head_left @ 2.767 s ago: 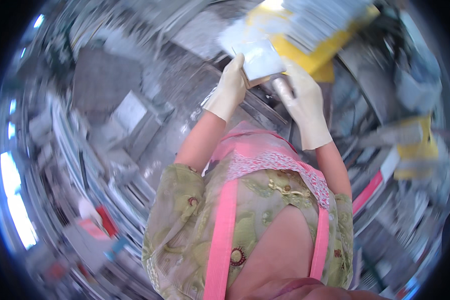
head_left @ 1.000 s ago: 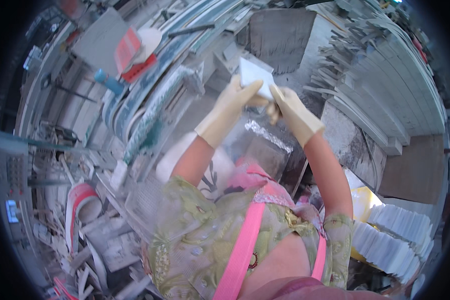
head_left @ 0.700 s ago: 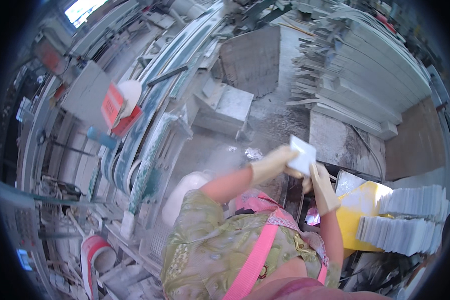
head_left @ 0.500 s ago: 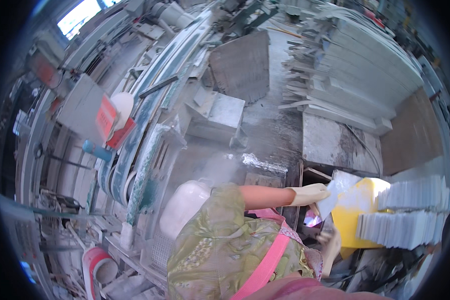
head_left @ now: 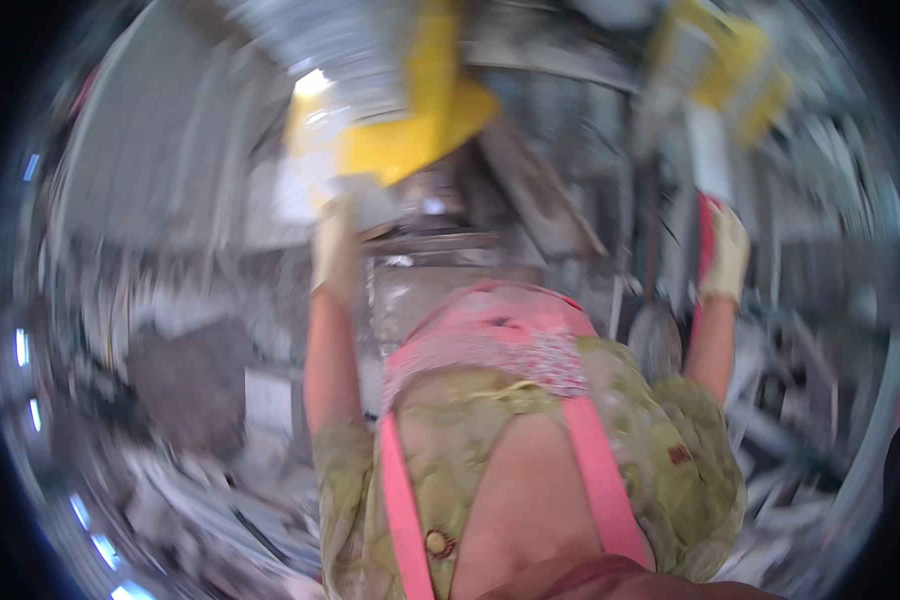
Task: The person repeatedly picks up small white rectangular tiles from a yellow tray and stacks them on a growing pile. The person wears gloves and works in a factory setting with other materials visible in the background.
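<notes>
My left hand (head_left: pixel 335 235), in a cream glove, is closed at the edge of a thin pale tile (head_left: pixel 368 203). The tile lies against a yellow support (head_left: pixel 395 145), below a stack of pale tiles (head_left: pixel 355 65). Out to the right, my right hand (head_left: pixel 728 250), also gloved, has its fingers at the lower end of a white strip (head_left: pixel 710 155). A red strip (head_left: pixel 707 240) runs along that hand's inner side. Motion blur smears both hands, so the exact finger grip is unclear.
A second yellow support (head_left: pixel 740 80) with pale pieces stands at the far right. A wooden board (head_left: pixel 540 190) slants between the two supports. Stacked grey slabs (head_left: pixel 160 150) fill the left, and a dark panel (head_left: pixel 185 385) leans lower down.
My view has swung right, toward the yellow support. The right hand has moved away from the left hand, out to the right. My left hand stays at the pale tile.
</notes>
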`<state>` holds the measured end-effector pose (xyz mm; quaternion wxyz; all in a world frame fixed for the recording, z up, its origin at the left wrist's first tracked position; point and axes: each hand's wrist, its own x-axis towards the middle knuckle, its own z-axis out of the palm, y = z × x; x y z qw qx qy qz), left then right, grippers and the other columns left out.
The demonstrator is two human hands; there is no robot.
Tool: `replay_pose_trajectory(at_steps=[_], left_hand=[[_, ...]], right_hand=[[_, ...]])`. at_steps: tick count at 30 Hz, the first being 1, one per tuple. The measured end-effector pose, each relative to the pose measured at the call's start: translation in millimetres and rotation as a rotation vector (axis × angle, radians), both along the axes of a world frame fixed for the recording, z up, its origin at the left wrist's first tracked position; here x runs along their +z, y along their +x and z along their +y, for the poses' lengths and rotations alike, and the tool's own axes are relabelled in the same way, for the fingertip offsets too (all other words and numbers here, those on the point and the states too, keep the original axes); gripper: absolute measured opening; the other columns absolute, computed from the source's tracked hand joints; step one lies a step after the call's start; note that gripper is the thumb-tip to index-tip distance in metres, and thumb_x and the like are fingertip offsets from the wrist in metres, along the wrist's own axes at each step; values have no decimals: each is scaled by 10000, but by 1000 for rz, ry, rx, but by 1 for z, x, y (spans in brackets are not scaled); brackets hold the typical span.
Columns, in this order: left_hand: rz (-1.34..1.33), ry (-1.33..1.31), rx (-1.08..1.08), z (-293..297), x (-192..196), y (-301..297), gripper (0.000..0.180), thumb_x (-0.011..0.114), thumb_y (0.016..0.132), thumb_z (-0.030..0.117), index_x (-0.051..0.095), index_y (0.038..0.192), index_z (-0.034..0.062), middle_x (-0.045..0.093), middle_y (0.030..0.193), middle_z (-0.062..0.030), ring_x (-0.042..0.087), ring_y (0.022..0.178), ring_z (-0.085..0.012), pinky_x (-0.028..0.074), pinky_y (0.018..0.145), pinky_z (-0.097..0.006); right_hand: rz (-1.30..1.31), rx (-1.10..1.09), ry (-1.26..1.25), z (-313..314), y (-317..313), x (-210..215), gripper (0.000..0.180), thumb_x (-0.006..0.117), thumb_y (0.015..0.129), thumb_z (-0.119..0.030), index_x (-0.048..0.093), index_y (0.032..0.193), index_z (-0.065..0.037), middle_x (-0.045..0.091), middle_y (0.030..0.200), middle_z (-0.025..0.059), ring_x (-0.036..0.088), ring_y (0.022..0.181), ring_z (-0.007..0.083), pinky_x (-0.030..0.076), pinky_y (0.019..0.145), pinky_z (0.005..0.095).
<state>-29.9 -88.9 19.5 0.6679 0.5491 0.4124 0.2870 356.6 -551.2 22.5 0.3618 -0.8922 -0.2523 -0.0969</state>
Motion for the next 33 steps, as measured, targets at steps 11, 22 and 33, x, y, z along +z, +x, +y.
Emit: replay_pose_trajectory(at_steps=[11,22,33], left_hand=[[-155,-86,104,-37,29,23,384,518,983,72,485,1332,-87,618,1240,-201,654,1128,-321,628,867,-435],[-271,-343,171,-85,40,70,414,543,1007,159,481,1328,-96,640,1208,-191,708,980,-297,661,664,-371],[-242,-437,369,-83,19,69,360,553,1020,215,521,1271,-40,673,1097,-160,705,781,-272,582,509,-346]], right_hand=[[29,52,-30,-33,38,-28,407,554,1024,-188,573,1362,38,643,1330,173,609,1230,273,433,1064,361],[-81,202,-680,-23,119,-45,774,745,841,-142,389,1526,-90,420,1544,184,373,1443,347,329,1170,410],[-214,139,-896,19,100,-34,796,730,829,-131,348,1525,-79,374,1569,168,360,1452,322,358,1153,445]])
